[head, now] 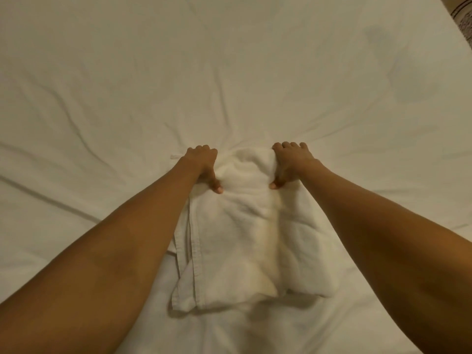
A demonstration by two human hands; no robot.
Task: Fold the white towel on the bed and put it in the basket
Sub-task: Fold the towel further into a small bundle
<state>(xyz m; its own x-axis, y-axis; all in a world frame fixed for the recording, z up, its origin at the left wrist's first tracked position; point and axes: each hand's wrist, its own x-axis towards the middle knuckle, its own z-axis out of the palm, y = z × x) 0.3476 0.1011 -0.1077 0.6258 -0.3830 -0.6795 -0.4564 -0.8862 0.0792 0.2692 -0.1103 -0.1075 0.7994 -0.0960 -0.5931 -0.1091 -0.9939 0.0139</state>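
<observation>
The white towel (242,238) lies folded into a long narrow strip on the bed (102,98), running from the near middle away from me. My left hand (204,164) grips its far left corner, thumb on top and fingers curled under. My right hand (291,162) holds the far right corner the same way. The towel's far edge is bunched between the two hands. Its near end lies flat, with a hemmed edge along the left side. No basket is in view.
A wrinkled white sheet covers the whole bed around the towel. A patterned dark and light object (463,24) shows at the top right corner, past the bed's edge.
</observation>
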